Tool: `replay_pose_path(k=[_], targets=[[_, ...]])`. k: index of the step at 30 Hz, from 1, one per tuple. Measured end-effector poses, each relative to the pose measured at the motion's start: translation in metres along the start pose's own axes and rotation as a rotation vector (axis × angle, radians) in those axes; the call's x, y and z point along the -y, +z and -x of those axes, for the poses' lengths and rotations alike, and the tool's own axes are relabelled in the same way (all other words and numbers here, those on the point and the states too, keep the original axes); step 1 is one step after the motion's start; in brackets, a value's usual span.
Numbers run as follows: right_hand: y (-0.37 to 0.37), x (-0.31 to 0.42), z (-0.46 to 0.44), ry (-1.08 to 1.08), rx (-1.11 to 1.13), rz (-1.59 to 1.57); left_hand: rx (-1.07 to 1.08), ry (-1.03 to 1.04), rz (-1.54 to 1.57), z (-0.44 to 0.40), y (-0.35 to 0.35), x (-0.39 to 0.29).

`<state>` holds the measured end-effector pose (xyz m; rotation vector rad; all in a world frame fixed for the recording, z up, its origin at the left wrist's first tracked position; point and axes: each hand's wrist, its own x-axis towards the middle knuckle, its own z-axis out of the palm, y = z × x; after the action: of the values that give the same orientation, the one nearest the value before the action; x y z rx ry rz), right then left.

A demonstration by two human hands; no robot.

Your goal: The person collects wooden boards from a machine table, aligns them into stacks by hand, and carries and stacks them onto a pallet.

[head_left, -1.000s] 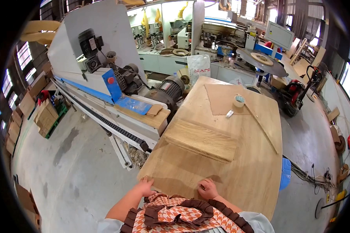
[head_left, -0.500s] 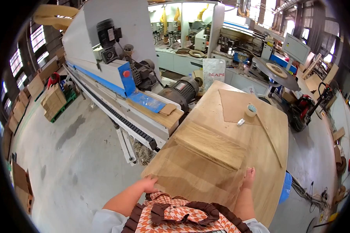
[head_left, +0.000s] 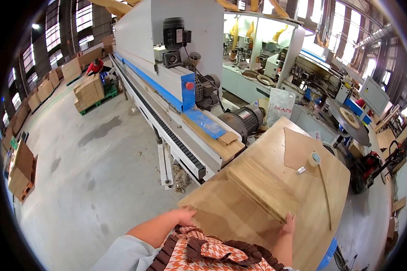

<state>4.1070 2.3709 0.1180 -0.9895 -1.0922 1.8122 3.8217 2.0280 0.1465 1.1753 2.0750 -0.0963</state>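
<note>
A light wood-grain tabletop (head_left: pixel 312 198) stretches in front of me. On it lies a small stack of rectangular wooden boards (head_left: pixel 262 183), set at a slant. My left hand (head_left: pixel 185 216) lies at the near left edge of the wood surface, fingers extended over it. Beside the near right corner of the stack is my right hand (head_left: pixel 288 225), its fingers apart and their tips at the corner. Whether they press on the boards cannot be told. My apron (head_left: pixel 212 250) hides part of the near edge.
Brown cardboard (head_left: pixel 298 147), a tape roll (head_left: pixel 314 159), a small white item (head_left: pixel 300 170) and a thin wooden strip (head_left: pixel 325 196) lie farther back on the table. A long machine (head_left: pixel 167 124) stands to the left. Beyond it a person in red (head_left: pixel 95 67) is beside stacked boxes (head_left: pixel 89 92).
The view has turned left, so the scene sits farther right and lower. My right hand has come nearer the stack's corner; my left stays at the edge.
</note>
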Motion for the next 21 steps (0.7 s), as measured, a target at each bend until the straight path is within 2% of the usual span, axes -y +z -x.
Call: replay_pose_path(k=[5, 8, 11, 14, 21], targets=[[-0.013, -0.017, -0.013, -0.061, -0.091, 0.161, 0.013, -0.018, -0.04, -0.001, -0.002, -0.004], [-0.011, -0.018, -0.009, 0.01, -0.13, 0.138, 0.065, -0.042, -0.011, -0.002, -0.003, -0.005], [-0.02, -0.033, -0.017, -0.052, -0.091, 0.094, 0.009, 0.001, -0.037, -0.011, 0.007, 0.003], [-0.026, -0.041, -0.024, -0.114, -0.164, 0.154, 0.01, 0.015, 0.03, -0.012, 0.01, 0.007], [-0.025, -0.034, -0.019, -0.163, -0.016, 0.056, 0.066, 0.004, -0.003, -0.006, -0.004, -0.002]])
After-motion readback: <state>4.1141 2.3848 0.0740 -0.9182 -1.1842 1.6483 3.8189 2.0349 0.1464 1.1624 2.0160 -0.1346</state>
